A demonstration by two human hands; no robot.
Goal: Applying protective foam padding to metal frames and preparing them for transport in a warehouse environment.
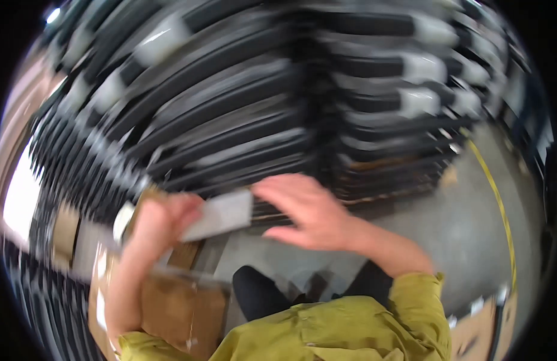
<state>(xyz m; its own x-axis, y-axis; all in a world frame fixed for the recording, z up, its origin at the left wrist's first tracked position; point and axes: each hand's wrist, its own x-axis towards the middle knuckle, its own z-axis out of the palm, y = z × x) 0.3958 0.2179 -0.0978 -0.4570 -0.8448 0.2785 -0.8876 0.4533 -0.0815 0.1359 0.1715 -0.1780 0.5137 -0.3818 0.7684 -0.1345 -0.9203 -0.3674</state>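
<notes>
One bare left hand [167, 221], blurred, pinches the end of a white, rectangular, paper-like sheet [225, 213] held above the grey concrete floor [465, 240]; the right hand [311, 210] is spread at the sheet's far edge, contact unclear. Supported at one end, the sheet could bend or slip if the other hand knocks it. Long black bars [374, 24] with translucent whitish wrapping [427, 69] are stacked ahead, limiting forward reach, while a brown cardboard box [179, 307] crowds the left forearm [127, 283].
</notes>
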